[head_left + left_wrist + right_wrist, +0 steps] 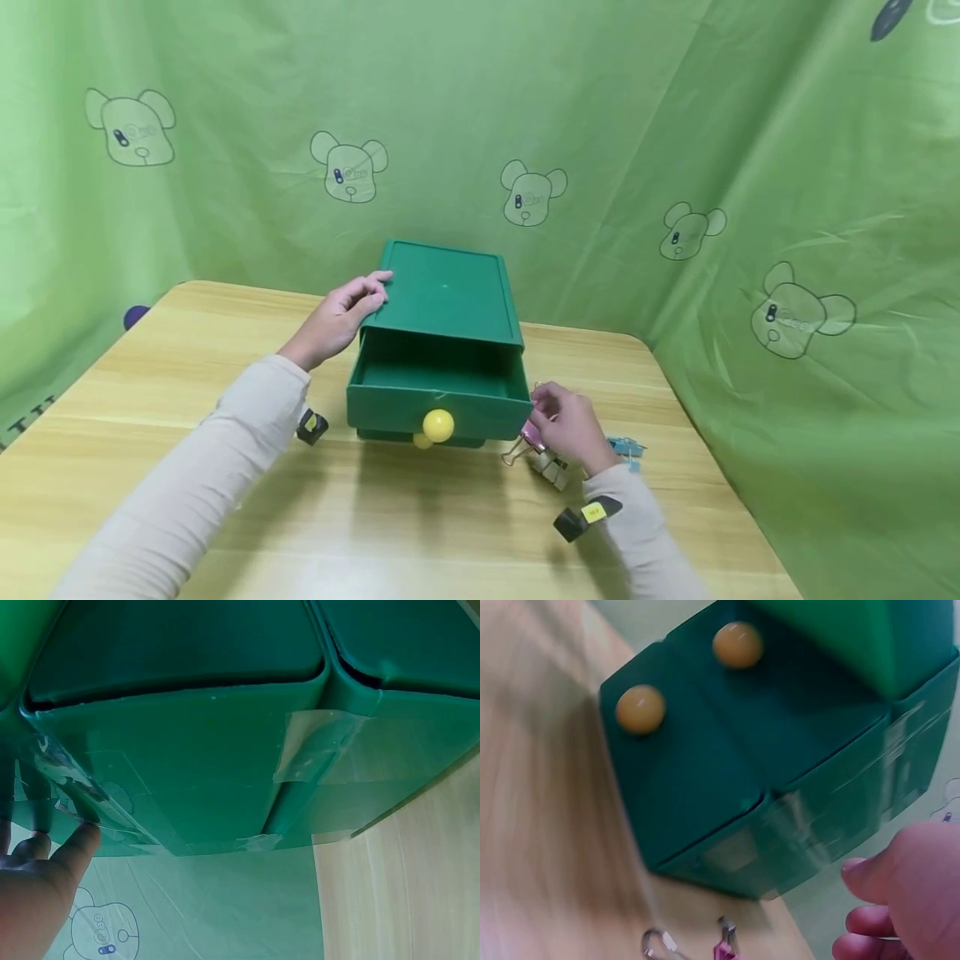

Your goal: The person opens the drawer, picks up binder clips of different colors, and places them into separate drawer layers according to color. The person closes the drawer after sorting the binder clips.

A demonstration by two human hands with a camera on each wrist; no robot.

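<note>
A green drawer unit [450,287] stands on the table with its top drawer [397,406] pulled out, showing a hollow inside and a yellow knob [438,425]. My left hand [341,317] rests at the unit's upper left edge. In the left wrist view its fingers [79,847] lie against the taped side. My right hand [570,425] is beside the drawer's right front corner, over a pink binder clip [532,435]. In the right wrist view, its thumb and loosely bent fingers have nothing visible between them; the pink clip [726,951] lies below, apart from them.
White binder clips [551,471] lie just below the pink one, and blue clips [628,450] sit right of my right wrist. Lower drawers with yellow knobs [640,710] are closed. A green patterned curtain [442,125] surrounds the wooden table [285,533].
</note>
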